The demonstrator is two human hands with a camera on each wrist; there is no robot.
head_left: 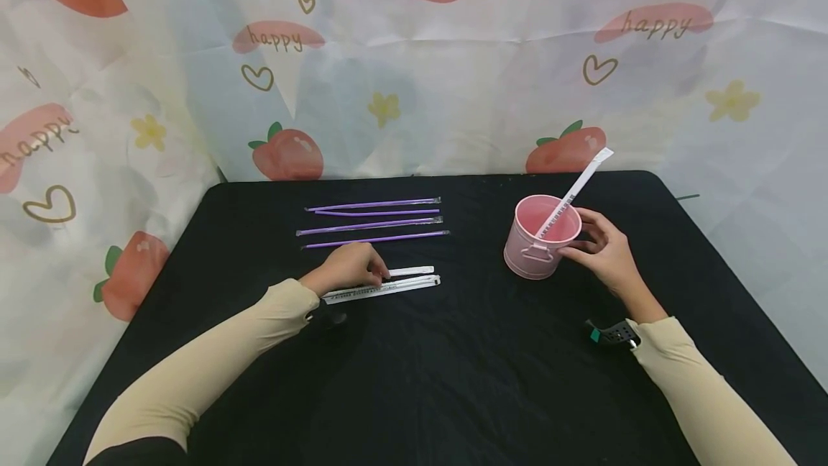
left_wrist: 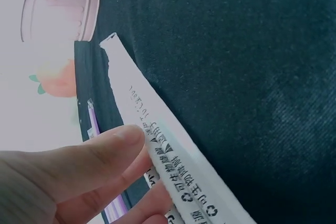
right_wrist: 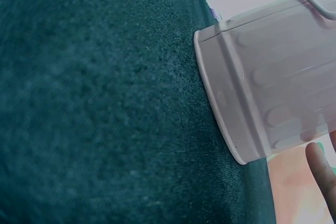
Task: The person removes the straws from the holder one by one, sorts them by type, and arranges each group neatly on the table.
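In the head view my left hand (head_left: 352, 266) is over the paper-wrapped straws (head_left: 404, 284) lying on the table. Its thumb and fingers pinch a white wrapped straw (left_wrist: 157, 124) at the edge, as the left wrist view shows. My right hand (head_left: 604, 247) holds the side of a small pink bucket (head_left: 527, 254), thumb toward the front and fingers behind the rim. The bucket stands upright with one white wrapped straw (head_left: 585, 175) leaning in it, its top above the rim. In the right wrist view, the bucket's lower wall (right_wrist: 236, 87) shows beside a fingertip.
Several purple straws (head_left: 375, 224) in clear wrappers lie in rows behind the white ones. The black-covered table (head_left: 453, 380) ends at a fruit-patterned cloth backdrop (head_left: 453, 92). A small handle (head_left: 537, 253) sticks out from the bucket's front.
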